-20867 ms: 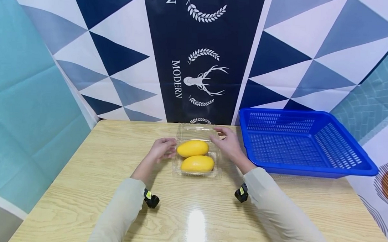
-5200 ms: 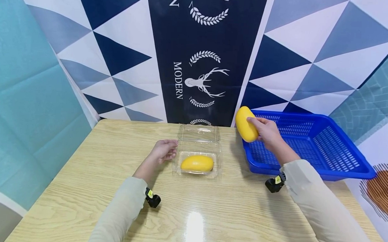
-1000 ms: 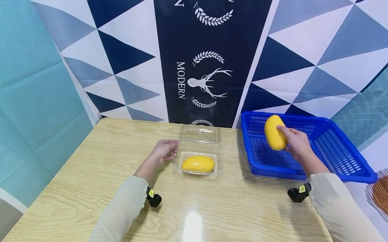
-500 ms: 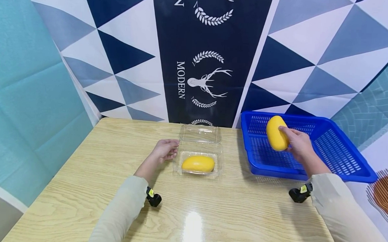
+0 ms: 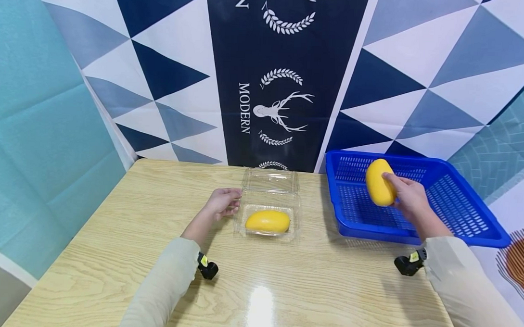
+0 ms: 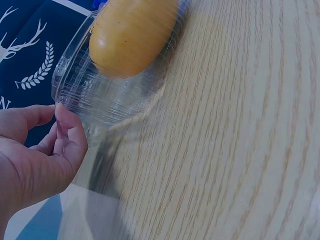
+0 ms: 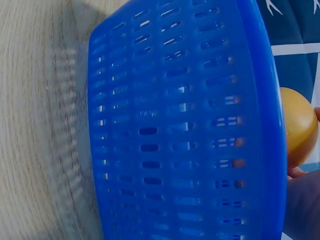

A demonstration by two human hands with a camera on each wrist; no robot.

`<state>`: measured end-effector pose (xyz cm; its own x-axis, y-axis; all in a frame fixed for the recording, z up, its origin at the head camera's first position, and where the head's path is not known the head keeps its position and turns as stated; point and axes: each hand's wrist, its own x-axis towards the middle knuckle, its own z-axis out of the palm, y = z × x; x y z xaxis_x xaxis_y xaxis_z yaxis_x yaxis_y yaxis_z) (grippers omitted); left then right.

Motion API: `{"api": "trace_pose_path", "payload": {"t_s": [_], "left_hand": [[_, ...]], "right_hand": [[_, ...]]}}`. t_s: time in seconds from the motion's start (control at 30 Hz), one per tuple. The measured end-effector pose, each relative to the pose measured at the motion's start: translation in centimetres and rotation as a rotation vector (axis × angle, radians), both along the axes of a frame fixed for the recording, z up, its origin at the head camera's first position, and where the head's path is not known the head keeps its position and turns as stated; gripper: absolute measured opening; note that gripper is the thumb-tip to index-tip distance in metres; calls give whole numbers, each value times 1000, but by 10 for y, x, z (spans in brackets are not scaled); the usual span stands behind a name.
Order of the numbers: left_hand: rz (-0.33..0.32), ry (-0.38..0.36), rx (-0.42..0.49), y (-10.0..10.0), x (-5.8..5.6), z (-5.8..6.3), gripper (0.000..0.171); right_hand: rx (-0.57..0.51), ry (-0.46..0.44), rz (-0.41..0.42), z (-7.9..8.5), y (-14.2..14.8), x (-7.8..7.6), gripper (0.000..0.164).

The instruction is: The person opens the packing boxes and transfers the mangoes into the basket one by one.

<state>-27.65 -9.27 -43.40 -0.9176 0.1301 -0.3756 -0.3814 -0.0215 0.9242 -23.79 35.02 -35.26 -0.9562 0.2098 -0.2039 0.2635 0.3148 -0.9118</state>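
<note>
There are two yellow mangoes [image 5: 267, 221] [image 5: 380, 182], one clear plastic box [image 5: 271, 199] and one blue basket [image 5: 374, 231]. Two hands [image 5: 223, 203] [image 5: 410, 197] — and two black wrist cameras [image 5: 208, 268] [image 5: 407, 266] — share one counter [image 5: 111, 254].

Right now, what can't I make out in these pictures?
Held yellow fruit: right wrist view, partly hidden by the rim of the blue basket.
Right hand: head view, the part behind the held fruit is hidden by it.
Second yellow fruit, in the clear container: left wrist view, cut off by the top edge.
Upper wall lettering: head view, cut off by the top edge.
</note>
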Motion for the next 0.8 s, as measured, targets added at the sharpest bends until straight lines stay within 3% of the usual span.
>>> {"api": "trace_pose_path", "payload": {"t_s": [0.8], "left_hand": [[4,-8,6,-1,-4,-2,38]], "right_hand": [[64,-59,-39,-9,11,-1,92]]}}
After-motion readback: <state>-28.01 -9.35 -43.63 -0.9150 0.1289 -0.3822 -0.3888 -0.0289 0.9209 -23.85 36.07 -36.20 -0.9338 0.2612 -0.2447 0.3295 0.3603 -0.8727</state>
